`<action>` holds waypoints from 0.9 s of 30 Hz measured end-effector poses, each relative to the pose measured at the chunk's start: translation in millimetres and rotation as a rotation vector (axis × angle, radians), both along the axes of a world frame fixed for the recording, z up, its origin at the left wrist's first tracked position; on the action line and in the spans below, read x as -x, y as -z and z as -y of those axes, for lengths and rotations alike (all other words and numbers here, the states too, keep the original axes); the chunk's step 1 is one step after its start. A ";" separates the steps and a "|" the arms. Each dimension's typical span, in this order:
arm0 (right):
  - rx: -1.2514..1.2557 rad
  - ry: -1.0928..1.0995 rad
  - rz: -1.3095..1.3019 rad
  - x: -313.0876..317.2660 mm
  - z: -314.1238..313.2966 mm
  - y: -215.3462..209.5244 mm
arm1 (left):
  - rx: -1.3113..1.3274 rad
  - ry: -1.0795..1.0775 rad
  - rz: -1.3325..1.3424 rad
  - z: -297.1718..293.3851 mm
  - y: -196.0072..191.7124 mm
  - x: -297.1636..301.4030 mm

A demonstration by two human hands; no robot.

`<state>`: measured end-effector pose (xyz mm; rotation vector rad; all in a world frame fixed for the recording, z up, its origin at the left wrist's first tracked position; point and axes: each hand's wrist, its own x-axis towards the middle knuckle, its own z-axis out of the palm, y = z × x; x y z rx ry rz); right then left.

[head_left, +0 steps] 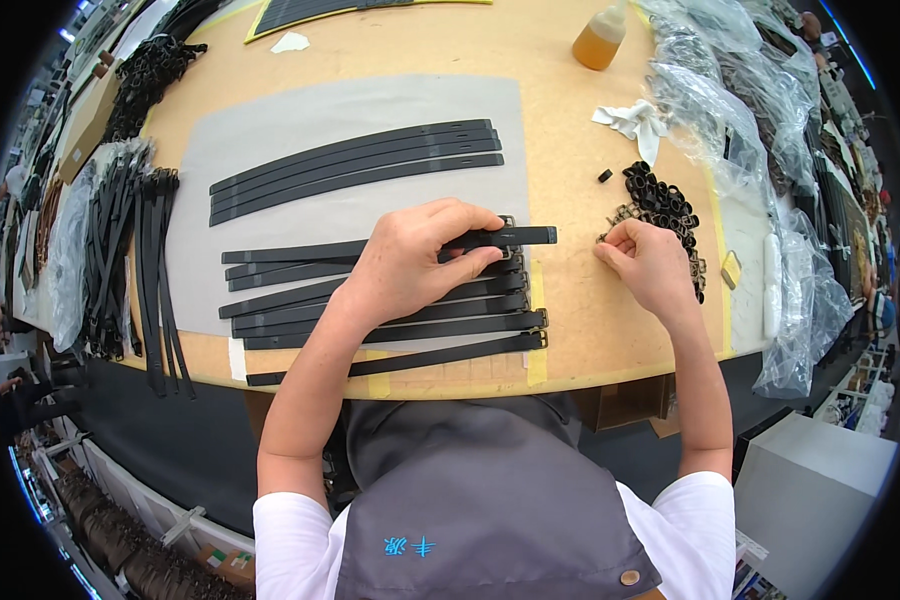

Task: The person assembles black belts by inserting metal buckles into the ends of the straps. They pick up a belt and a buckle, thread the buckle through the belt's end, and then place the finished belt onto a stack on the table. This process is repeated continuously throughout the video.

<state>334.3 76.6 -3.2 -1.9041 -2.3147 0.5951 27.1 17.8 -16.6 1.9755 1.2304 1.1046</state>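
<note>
My left hand [422, 245] is closed around the end of a black belt strap [535, 236], with thumb and forefinger at its metal buckle. The strap's tip juts out to the right past my fingers. Beneath that hand lie several more black straps [410, 330], with buckles at their right ends. To the right, my right hand [652, 262] is pinched at the edge of a heap of small brass-coloured metal buckles [626, 214]. Something small may be between its fingertips, but I cannot make it out. Black loops [660, 195] are piled just beyond that hand.
Several straps [360, 168] lie in a row on a grey sheet [350, 100]. More straps [150, 250] hang over the table's left edge. A bottle of amber liquid [598, 40], a white cloth [635, 122] and clear plastic bags [715, 120] are toward the far right.
</note>
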 end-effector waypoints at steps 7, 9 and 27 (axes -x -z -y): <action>0.035 0.102 -0.109 12.9 -5.8 8.3 | 0.006 -0.012 0.009 1.1 0.4 4.0; 0.052 0.059 -0.230 8.8 -11.1 -7.3 | 0.021 -0.013 0.005 2.0 0.0 5.4; 0.073 -0.438 -0.219 1.7 -2.4 5.0 | 0.038 0.011 -0.003 2.5 -1.7 3.8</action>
